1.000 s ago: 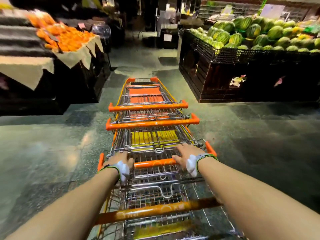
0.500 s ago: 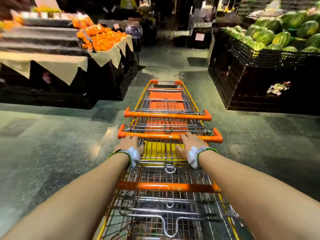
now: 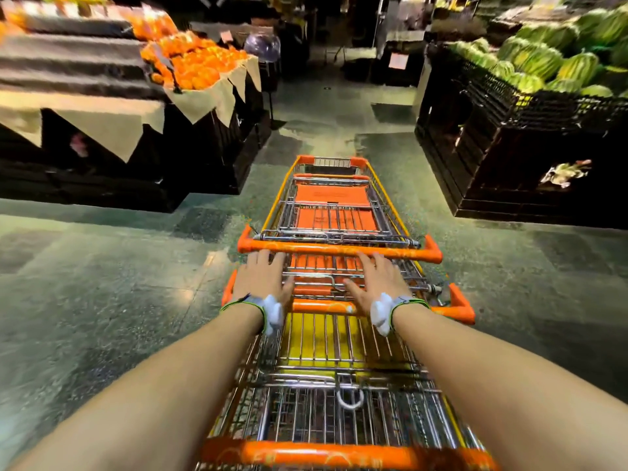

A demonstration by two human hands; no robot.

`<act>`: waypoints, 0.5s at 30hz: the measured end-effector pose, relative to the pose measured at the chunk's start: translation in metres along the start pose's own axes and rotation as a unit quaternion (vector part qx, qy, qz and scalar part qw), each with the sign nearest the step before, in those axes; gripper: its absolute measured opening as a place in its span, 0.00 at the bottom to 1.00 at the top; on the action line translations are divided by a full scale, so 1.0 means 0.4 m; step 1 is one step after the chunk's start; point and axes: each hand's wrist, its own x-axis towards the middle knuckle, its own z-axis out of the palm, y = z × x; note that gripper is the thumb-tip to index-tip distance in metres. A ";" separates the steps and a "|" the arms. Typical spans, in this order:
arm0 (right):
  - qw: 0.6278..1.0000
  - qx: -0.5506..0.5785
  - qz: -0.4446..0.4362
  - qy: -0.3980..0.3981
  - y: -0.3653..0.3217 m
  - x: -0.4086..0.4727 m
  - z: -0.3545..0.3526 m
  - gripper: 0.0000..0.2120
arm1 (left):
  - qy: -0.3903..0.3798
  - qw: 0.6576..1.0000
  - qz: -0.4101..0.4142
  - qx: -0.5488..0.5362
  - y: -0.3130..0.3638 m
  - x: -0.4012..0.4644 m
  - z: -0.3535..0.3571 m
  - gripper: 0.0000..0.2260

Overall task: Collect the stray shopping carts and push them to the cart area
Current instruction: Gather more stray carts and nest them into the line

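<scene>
- While the nested shopping carts [image 3: 334, 300] roll down the aisle floor [image 3: 102, 283] between the orange display [image 3: 190, 62] and the watermelon bin [image 3: 543, 107], both arms reach far forward over the nearest baskets.
- A second ago the hands gripped a nearer orange handle; now they have moved up the row.
- The left hand [image 3: 260, 278] lies released, fingers straight, tips at the front orange handle [image 3: 339, 248].
- The right hand [image 3: 377, 278] is likewise spread flat and grasps nothing.
- Judged from this, the person is pressing the front cart deeper into the stack; the cart area is not in sight.
</scene>
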 end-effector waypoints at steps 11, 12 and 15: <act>0.998 -0.010 0.039 -0.046 0.063 0.202 -0.027 0.35 | -0.130 0.991 0.010 0.044 -0.045 0.252 0.043 0.37; 0.999 -0.016 0.035 -0.038 0.069 0.204 -0.027 0.34 | -0.121 0.991 0.012 0.049 -0.044 0.254 0.044 0.35; 0.998 -0.020 0.035 -0.045 0.071 0.234 -0.034 0.32 | -0.122 0.991 0.008 0.055 -0.043 0.288 0.036 0.31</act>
